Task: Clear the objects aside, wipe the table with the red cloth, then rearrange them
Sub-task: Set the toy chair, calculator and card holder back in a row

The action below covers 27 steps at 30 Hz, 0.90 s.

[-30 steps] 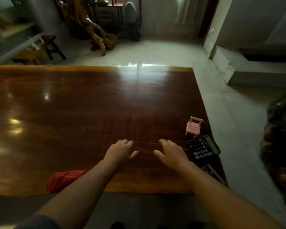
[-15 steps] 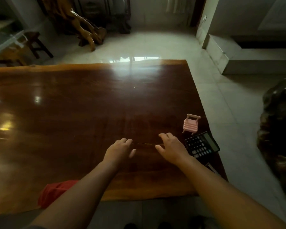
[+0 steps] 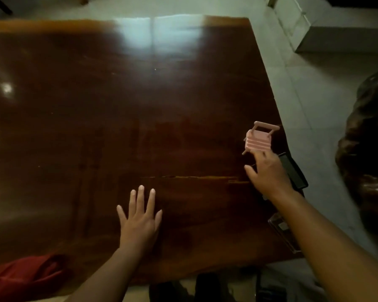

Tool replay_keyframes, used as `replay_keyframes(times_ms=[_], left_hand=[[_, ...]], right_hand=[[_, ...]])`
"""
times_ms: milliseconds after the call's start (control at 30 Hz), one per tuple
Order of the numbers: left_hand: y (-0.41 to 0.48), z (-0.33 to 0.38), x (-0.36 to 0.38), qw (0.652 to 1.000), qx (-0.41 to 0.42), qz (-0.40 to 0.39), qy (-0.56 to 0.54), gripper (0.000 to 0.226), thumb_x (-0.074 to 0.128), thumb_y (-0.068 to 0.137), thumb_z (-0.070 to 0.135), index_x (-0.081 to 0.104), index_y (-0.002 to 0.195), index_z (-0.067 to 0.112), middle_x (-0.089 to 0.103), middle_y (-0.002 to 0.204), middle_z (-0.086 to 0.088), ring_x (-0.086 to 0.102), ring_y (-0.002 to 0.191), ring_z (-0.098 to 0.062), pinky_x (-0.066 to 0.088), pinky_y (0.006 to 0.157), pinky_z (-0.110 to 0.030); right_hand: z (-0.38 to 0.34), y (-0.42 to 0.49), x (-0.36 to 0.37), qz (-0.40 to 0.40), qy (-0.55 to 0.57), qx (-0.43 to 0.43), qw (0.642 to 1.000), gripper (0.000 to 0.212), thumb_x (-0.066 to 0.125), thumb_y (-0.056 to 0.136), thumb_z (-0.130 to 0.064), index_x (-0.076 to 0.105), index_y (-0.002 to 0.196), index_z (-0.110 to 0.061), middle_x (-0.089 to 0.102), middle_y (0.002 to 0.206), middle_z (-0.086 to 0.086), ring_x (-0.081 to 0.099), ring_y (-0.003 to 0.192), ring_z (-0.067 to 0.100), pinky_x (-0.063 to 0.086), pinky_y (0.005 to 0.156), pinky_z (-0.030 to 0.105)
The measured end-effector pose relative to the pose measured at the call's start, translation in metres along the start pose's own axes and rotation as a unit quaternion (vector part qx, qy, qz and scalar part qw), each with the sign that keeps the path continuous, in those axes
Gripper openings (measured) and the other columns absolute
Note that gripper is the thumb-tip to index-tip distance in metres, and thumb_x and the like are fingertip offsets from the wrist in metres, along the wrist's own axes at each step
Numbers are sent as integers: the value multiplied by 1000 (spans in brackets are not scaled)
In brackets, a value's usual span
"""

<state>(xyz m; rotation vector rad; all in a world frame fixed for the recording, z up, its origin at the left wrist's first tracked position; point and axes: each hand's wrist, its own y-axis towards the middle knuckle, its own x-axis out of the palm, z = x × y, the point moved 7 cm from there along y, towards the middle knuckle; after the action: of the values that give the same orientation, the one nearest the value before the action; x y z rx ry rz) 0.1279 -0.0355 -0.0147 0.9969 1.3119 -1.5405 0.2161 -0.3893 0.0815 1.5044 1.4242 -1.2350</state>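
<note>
The person is leaning over a big glossy dark-wood worktop (image 3: 122, 118) with window light glaring off the far end. Their left hand (image 3: 140, 221) is lying flat on the wood, fingers spread, not gripping anything. The right hand (image 3: 268, 173) is reaching out toward the right edge, fingers half curled and loose — the fingertips are sitting right at the near edge of a little pink toy chair (image 3: 259, 139), maybe just touching it, but I can't tell for sure, and it isn't wrapped around the thing.

The toy chair is standing upright near the right edge of the worktop. Just behind the right hand, a black calculator (image 3: 292, 173) is poking out at the edge, mostly covered by the hand, so only its display end is showing. Closer to the near right corner, something flat and dark with a clear shiny surface (image 3: 280, 227) is lying partly under the forearm — too dim to name.

The red cloth (image 3: 24, 277) is bunched up at the near left corner of the worktop, well apart from both hands.
</note>
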Motion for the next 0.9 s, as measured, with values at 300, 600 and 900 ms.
replay_keyframes(times_ms=[300,600,900], left_hand=[[2,3,14,998,-31,56,-19,70,29,91,50,12,154,23,3,163,-7,1,148,-27,8,111,-67],[1,6,10,999,-35,32,-23,75,37,86,51,17,153,24,10,162,-9,6,148,-29,8,110,-66],[2,3,13,999,-37,4,-35,82,46,81,54,22,153,25,13,162,-9,12,147,-29,12,107,-65]], right_hand=[[43,60,-4,17,-17,38,999,83,72,81,-49,29,147,-21,38,139,22,40,125,38,47,96,53],[12,89,19,-21,111,11,994,84,78,75,-44,29,143,-36,31,140,13,48,115,31,43,83,37],[-201,110,71,-34,196,-156,968,83,84,70,-44,40,139,-32,35,132,1,50,112,20,47,98,35]])
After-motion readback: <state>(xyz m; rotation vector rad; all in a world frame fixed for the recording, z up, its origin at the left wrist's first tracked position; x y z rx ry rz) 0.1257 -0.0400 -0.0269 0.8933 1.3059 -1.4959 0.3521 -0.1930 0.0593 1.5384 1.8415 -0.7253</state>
